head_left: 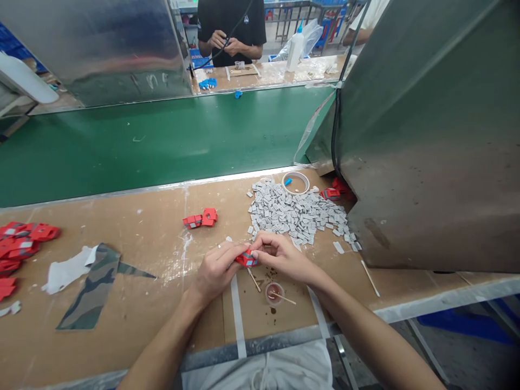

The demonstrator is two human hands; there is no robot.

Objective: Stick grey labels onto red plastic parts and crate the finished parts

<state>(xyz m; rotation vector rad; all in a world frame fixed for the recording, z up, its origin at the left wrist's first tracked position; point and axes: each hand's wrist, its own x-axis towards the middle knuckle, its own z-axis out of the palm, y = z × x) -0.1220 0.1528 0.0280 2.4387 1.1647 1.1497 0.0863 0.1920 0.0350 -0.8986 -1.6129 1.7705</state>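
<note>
My left hand is closed around a small red plastic part with grey patches, held above the cardboard-covered bench. The fingers of my right hand are pinched together at the part's right side; whether they hold a small piece there is hidden. Just beyond my hands spreads a heap of small grey tiles. Below them stands a little round cup of reddish liquid with a thin stick in it. A cotton swab lies left of the cup. Two more red parts sit farther off to the left.
Red parts are piled at far left beside a camouflage cloth. A tape roll rests at the heap's far edge. A metal panel bounds the right side. Past the green conveyor belt, a person works at another bench.
</note>
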